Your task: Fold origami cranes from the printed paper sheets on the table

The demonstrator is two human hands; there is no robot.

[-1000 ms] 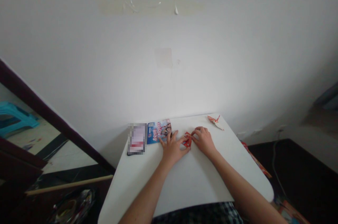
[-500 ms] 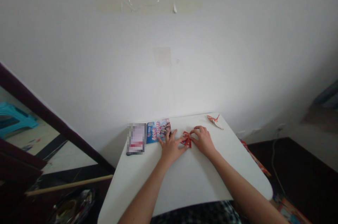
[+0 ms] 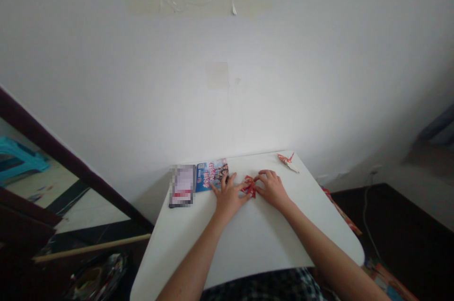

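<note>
Near the far edge of the white counter (image 3: 262, 244), red folded paper (image 3: 250, 186) is held between the left hand's (image 3: 228, 199) slightly parted thumb and forefinger, other fingers fanned over a leaflet (image 3: 204, 179); the right hand's (image 3: 274, 188) fingers pinch its right side. Counter surface spreads between the forearms. A dark container (image 3: 125, 269) holds dim clutter.
</note>
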